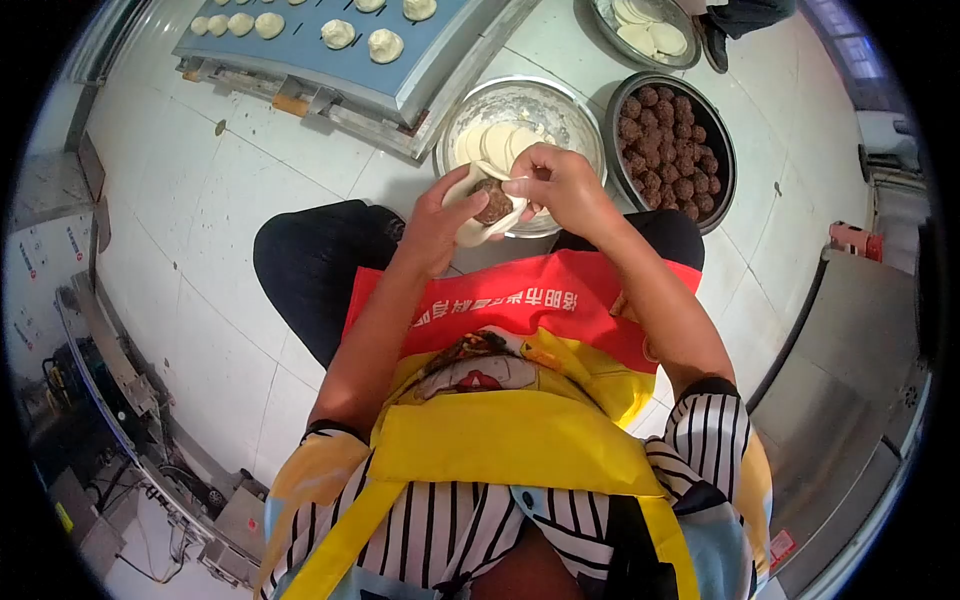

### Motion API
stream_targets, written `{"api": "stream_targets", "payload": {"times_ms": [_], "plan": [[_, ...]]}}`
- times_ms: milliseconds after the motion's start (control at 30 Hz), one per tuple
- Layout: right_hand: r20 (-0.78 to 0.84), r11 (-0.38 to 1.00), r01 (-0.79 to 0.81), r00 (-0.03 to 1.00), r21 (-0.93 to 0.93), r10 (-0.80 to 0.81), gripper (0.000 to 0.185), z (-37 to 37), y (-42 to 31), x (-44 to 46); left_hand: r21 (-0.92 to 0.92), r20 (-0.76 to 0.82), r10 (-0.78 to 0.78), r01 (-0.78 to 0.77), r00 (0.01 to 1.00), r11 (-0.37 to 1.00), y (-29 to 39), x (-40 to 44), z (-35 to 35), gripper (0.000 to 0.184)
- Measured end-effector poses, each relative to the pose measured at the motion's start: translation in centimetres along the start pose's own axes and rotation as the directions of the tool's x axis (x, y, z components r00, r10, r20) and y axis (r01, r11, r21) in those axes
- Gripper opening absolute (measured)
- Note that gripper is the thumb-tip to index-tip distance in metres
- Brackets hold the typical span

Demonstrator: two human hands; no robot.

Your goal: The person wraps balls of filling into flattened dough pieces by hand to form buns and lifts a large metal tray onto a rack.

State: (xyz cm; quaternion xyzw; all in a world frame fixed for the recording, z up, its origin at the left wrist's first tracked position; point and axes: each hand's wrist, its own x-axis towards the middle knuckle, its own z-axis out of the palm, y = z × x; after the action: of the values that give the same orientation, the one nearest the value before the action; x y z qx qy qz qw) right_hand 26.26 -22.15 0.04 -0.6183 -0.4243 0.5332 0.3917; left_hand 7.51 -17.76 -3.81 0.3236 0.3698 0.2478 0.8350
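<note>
A round dough wrapper (470, 230) lies in my left hand (434, 222), whose fingers curl round its edge with the thumb on the filling. In its middle sits a brown filling ball (492, 203), partly uncovered. My right hand (568, 188) pinches the wrapper's right edge between thumb and fingers. Just beyond my hands, a metal bowl (455, 108) holds several flat dough rounds (497, 143). To its right stands a dark-rimmed basin (728, 135) of brown filling balls (668, 150).
A blue conveyor belt (300, 62) in a metal frame carries several dough buns (385, 46) at the upper left. Another bowl (612, 52) of dough rounds stands at the top, near a person's shoe (715, 45). Steel equipment (835, 400) borders the right side.
</note>
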Motion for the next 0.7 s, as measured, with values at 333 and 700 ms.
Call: {"api": "stream_targets", "payload": {"times_ms": [333, 700], "plan": [[0.072, 0.981, 0.184, 0.981, -0.055, -0.179, 0.011, 0.3, 1.0, -0.1, 0.32, 0.073, -0.099, 0.07, 0.992, 0.945, 1.7, 0.8, -1.1, 0.048], [0.016, 0.948, 0.306, 0.952, -0.083, -0.306, 0.01, 1.8, 2.3, -0.2, 0.73, 0.218, -0.084, -0.105, 0.972, 0.675, 3.0, 2.1, -1.6, 0.039]]}}
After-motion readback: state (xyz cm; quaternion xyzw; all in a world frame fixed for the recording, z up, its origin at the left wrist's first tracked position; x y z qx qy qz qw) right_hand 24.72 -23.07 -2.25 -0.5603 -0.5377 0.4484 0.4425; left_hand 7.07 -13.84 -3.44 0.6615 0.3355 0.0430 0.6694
